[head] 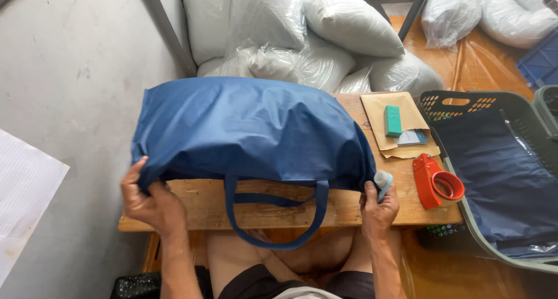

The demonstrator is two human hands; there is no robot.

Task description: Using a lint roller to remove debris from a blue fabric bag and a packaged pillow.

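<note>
Both hands grip the soft, likely light blue bag (250, 130) on the bench (349, 209): left hand (148, 203) its left corner, right hand (378, 209) its right corner, plus a small brush (382, 184).

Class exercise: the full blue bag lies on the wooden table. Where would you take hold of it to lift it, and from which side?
Probably by the two strap handles, from the near edge. They hang in open loops over the wooden table, between the left hand and right hand, which grip the blue bag at its corners. Its bulging, smooth body offers little to pinch.

Plain navy blue bag (250, 127); right of it, a teal box (393, 120) and red-orange tape dispenser (436, 181).
</note>
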